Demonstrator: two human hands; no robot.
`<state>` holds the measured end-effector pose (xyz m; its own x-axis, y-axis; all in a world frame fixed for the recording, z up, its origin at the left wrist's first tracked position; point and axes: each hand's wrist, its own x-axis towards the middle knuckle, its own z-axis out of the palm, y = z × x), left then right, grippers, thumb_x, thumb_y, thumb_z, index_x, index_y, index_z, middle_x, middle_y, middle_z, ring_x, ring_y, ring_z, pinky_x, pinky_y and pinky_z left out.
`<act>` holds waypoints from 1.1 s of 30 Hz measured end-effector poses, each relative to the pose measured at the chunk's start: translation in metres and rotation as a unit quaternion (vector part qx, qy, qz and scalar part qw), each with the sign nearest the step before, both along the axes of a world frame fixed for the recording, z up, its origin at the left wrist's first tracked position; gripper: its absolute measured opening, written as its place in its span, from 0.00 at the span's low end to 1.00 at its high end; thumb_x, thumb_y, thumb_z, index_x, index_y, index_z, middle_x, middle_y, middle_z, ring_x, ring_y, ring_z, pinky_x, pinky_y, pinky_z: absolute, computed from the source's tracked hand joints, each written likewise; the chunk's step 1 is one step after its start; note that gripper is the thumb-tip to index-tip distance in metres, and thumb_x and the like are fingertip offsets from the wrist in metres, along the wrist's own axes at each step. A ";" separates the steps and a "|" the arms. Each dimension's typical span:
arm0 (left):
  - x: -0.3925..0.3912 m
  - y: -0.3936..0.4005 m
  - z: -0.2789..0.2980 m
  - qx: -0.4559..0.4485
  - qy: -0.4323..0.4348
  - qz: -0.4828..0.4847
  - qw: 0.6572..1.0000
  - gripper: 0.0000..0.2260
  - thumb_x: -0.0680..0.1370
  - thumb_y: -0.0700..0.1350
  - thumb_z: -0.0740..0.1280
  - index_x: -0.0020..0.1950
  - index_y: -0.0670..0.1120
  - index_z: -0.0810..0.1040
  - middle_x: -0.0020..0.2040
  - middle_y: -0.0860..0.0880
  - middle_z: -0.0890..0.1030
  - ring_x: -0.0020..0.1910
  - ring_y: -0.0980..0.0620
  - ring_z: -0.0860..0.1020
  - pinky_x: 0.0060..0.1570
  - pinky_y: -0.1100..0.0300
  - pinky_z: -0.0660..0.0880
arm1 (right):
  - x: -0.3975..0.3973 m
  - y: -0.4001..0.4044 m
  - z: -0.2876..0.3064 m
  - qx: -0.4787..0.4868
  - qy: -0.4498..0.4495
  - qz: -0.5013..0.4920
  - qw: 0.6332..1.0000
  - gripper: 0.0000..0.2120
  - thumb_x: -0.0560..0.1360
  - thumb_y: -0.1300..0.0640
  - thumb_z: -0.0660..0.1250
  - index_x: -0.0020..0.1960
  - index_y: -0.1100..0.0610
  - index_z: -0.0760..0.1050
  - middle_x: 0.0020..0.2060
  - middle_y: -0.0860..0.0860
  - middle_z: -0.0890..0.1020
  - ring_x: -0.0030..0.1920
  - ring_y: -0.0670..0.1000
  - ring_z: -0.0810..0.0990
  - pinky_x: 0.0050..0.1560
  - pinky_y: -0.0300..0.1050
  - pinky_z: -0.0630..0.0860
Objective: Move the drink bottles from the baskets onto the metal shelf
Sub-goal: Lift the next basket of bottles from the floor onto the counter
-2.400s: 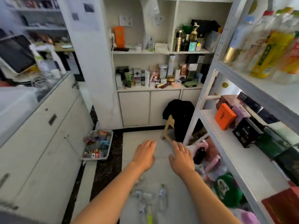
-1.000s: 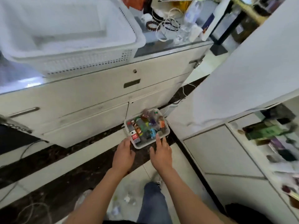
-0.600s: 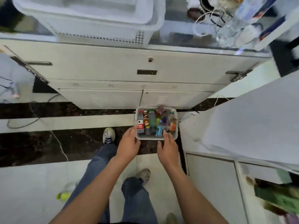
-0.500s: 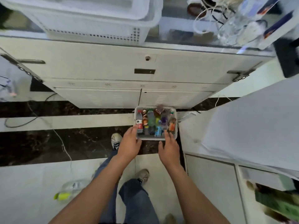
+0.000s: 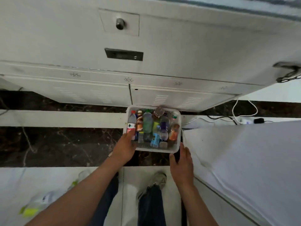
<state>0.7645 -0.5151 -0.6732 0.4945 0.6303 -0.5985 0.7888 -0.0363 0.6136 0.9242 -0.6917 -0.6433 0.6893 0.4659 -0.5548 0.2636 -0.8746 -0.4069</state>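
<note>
A white perforated basket (image 5: 178, 115) stands on the dark floor strip against a white cabinet. It holds several drink bottles, among them a red-labelled water bottle (image 5: 131, 122), a green one (image 5: 147, 123) and an orange one (image 5: 173, 132). My left hand (image 5: 124, 149) lies over the basket's near-left corner, fingers over the rim beside the red-labelled bottle. My right hand (image 5: 181, 160) is at the near-right corner, thumb spread from straight fingers, just touching the rim. The metal shelf is out of view.
The white cabinet (image 5: 146, 70) rises right behind the basket. A white panel (image 5: 244, 160) crowds the right side. Cables and a power strip (image 5: 244, 122) lie on the floor at right. A loose bottle (image 5: 32, 208) lies at lower left. My shoe (image 5: 156, 181) is below the basket.
I turned from the shelf, bent down to the floor basket and came much closer. Both hands have reached its near corners, and the left now covers the rim.
</note>
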 end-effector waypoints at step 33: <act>0.026 0.062 -0.405 0.003 0.061 0.216 0.974 0.27 0.68 0.49 0.78 0.61 0.48 0.69 0.53 0.46 0.77 0.48 0.47 0.78 0.44 0.55 0.76 | 0.176 0.054 -0.433 0.031 0.137 -0.233 0.962 0.37 0.66 0.50 0.80 0.67 0.55 0.63 0.63 0.56 0.75 0.54 0.54 0.77 0.46 0.45 0.73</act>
<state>0.7907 -0.4530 -1.0785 0.1079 0.7679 -0.6314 0.7981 0.3118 0.5156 1.1001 -0.6374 -1.0760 0.6640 0.1787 -0.7261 -0.2765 -0.8435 -0.4604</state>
